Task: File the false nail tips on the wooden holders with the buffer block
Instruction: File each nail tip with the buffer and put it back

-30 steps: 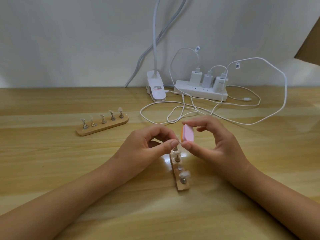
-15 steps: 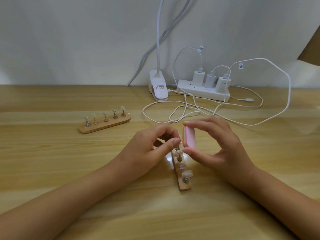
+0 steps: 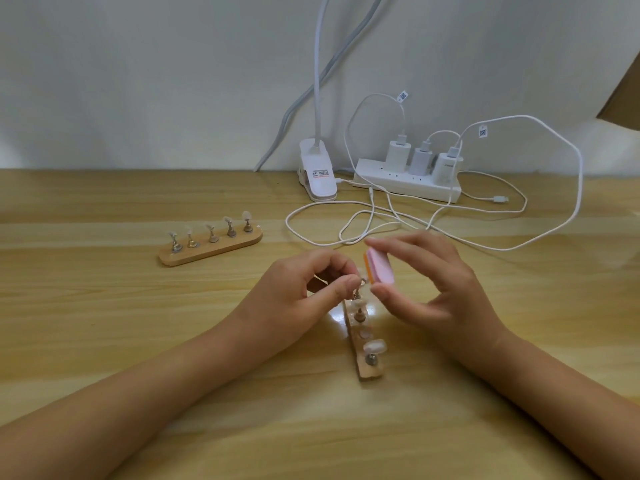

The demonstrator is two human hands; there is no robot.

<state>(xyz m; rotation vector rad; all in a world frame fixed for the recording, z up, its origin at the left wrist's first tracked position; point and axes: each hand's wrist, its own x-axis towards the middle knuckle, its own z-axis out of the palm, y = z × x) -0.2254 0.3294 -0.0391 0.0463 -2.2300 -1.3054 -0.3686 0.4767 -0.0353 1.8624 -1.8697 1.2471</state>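
Wooden bench (image 3: 104,341), light grain. At its rear edge against the white wall (image 3: 138,81): white power strip (image 3: 391,181) carrying three white chargers (image 3: 420,160), their white cables (image 3: 581,174) looped loose across the bench. Just left of the strip, a white clip lamp (image 3: 318,174), neck rising out of frame.

The buffer block (image 3: 381,268) in my right hand (image 3: 446,292) is what moves. A second ago it sits high. Then it dips down a little. Now it is back up, near the middle of the frame, just beside the nail tip (image 3: 361,271). It also tips over. Before, it stands almost straight. Now its top leans to the left and I see more of its pink side. My right fingers (image 3: 405,241) look blurry now, and the lower ones spread out more. The whole view slides a tiny bit too, so the far holder (image 3: 210,249) sits a little more to the right than at first.
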